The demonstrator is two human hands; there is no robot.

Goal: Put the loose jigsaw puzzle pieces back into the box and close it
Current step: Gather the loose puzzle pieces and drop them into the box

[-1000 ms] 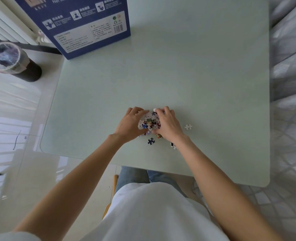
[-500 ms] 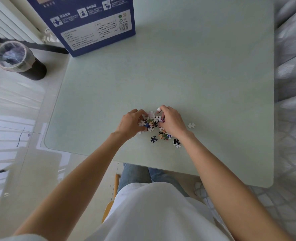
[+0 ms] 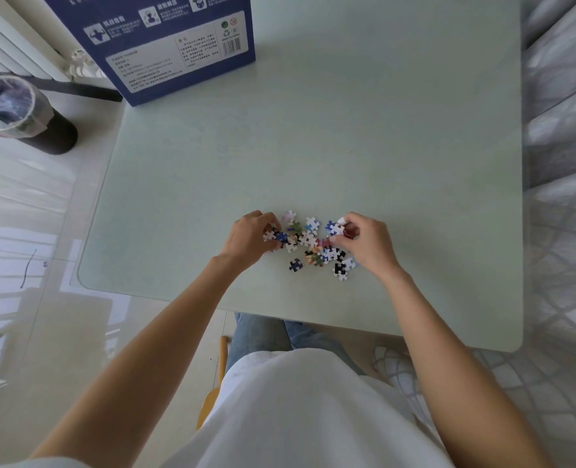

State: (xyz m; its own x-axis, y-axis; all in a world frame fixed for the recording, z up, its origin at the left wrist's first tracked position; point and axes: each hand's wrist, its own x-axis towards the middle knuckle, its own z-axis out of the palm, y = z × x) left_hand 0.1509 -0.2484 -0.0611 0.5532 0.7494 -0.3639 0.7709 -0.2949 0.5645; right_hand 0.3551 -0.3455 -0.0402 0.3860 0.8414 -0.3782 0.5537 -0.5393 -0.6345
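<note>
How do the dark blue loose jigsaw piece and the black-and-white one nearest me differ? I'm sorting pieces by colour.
The dark blue jigsaw piece is nearly one colour, while the black-and-white jigsaw piece is black with white tabs. The blue one lies alone left of the pile of puzzle pieces; the black-and-white one lies beside the right hand. Both lie flat on the pale green table, unheld.

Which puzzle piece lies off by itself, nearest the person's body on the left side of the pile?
The dark blue piece, lying apart below the pile, touching nothing.
</note>
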